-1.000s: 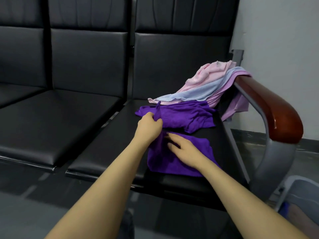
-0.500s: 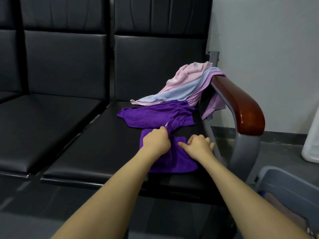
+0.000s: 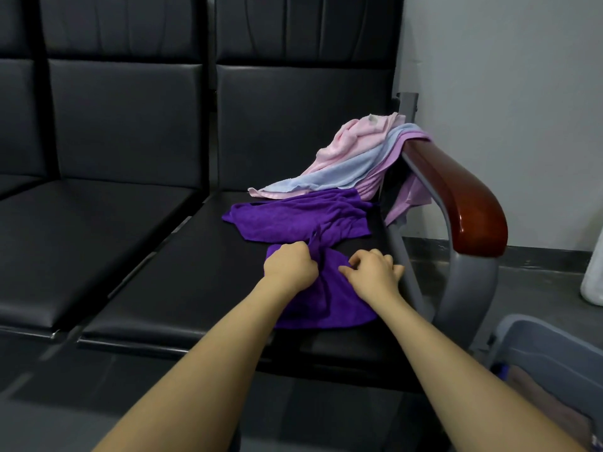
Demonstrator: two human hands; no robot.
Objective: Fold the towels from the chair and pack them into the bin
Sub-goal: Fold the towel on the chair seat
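Purple towel (image 3: pixel 326 298): flat on the black chair seat (image 3: pixel 182 288), near the front edge, at the right end of the row beside the armrest. Partly folded, far edge bunched.

Left hand (image 3: pixel 290 267): on the towel's far left part, fingers curled, pinching a raised fold of purple cloth at the top edge.

Right hand (image 3: pixel 375 272): on the towel's far right part, close to the seat's right edge. Fingers bent, tips on the cloth; a real grip on the fabric cannot be told from this view.

Second purple towel (image 3: pixel 300 216): crumpled, farther back on the same seat, just beyond the hands, touching or nearly touching the first towel.

Pile of pale towels (image 3: pixel 355 158): pink on top, light blue below, lilac underneath. Draped from the rear of the wooden armrest (image 3: pixel 463 197) down to the seat, lower edge overlapping the second purple towel. Lilac layer hanging over the outer side of the armrest.

Grey bin (image 3: pixel 551 350): on the floor, lower right, beside the chair's grey leg (image 3: pixel 470 288). Contents partly visible, unclear.

White object (image 3: pixel 595 272): at right edge, against the wall, cropped.
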